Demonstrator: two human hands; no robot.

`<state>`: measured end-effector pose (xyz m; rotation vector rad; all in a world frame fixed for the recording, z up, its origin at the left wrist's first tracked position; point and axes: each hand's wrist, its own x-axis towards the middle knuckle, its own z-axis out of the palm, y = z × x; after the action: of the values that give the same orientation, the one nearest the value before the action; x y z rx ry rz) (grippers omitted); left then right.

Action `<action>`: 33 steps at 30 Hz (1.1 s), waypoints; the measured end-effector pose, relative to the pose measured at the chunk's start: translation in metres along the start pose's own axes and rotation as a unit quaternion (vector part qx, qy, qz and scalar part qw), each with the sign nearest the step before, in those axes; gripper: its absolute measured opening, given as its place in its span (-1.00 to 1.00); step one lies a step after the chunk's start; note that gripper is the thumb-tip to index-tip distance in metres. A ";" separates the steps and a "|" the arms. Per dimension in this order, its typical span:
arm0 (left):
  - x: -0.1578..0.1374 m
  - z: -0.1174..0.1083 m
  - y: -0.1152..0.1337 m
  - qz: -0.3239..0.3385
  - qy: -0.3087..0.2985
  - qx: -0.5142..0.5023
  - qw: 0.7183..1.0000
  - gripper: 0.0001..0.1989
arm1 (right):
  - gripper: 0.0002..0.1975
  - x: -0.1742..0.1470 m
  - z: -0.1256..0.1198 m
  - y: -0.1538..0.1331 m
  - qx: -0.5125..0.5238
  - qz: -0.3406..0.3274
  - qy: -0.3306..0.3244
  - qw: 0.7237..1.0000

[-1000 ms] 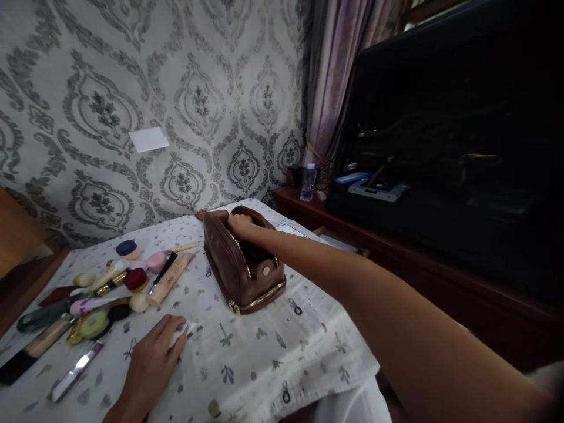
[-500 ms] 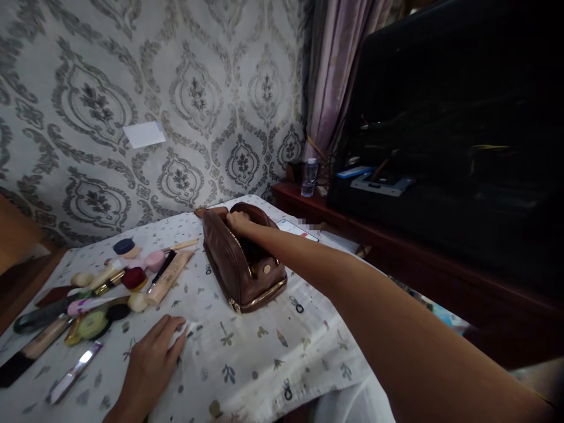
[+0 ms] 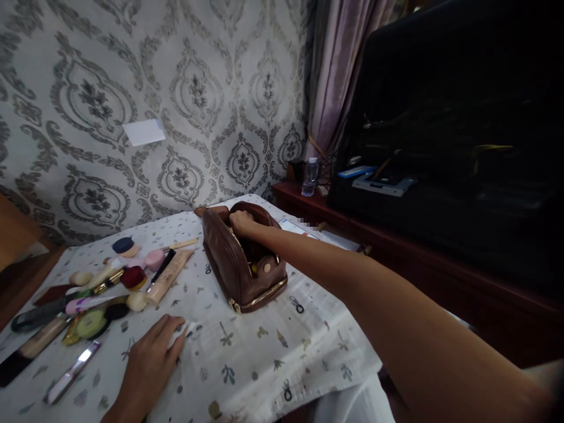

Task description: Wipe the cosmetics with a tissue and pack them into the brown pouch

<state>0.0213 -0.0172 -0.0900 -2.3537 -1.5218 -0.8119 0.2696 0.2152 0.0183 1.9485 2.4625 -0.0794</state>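
Note:
A brown leather makeup bag (image 3: 220,258) with gold zips stands unzipped on the patterned cloth. My right hand (image 3: 241,223) reaches into its opening near the far end. Its fingers are curled and their tips are hidden inside, so what they hold cannot be seen. Flat on the cloth in front of the bag rests my left hand (image 3: 150,355). Its thumb and fingers close around a bit of something white (image 3: 177,336), perhaps tissue or bunched cloth. Left of the bag lies a pile of cosmetics: a beige tube (image 3: 170,276), a dark red jar (image 3: 133,278) and several other items.
Near the front left lies a shiny slim tube (image 3: 73,373). A phone (image 3: 297,229) is behind my right forearm. To the right, a clear bottle (image 3: 310,176) stands on the dark red shelf beside a large black screen (image 3: 440,117). A patterned wall rises behind.
My right hand has shifted very slightly to the right inside the bag, and the right forearm has swung a little. My left hand stays where it was.

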 end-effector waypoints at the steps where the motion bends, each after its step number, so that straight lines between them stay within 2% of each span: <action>1: 0.000 0.000 0.000 -0.002 0.003 -0.001 1.000 -0.63 | -0.68 -0.002 0.000 0.000 -0.002 -0.001 0.000 1.000; 7: 0.001 -0.002 0.003 -0.007 0.001 0.008 1.000 -0.61 | -0.67 -0.012 -0.006 -0.001 -0.022 -0.011 0.006 1.000; 15: 0.002 -0.004 0.004 0.018 0.015 0.013 1.000 -0.62 | -0.68 -0.033 -0.035 -0.001 -0.045 -0.043 0.038 0.997; 19: 0.000 -0.001 0.001 0.023 0.031 0.009 0.999 -0.60 | -0.64 -0.050 -0.042 0.008 -0.067 -0.066 0.017 0.995; 26: 0.000 -0.002 0.001 0.008 0.012 -0.004 1.000 -0.59 | -0.56 -0.061 -0.035 0.015 -0.074 -0.082 -0.026 0.994; 33: 0.000 -0.001 0.001 0.004 -0.005 0.006 1.000 -0.57 | -0.62 -0.058 -0.018 0.012 -0.031 -0.057 -0.048 0.997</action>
<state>0.0216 -0.0184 -0.0892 -2.3580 -1.5160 -0.7888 0.2952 0.1628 0.0376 1.7375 2.4801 -0.0934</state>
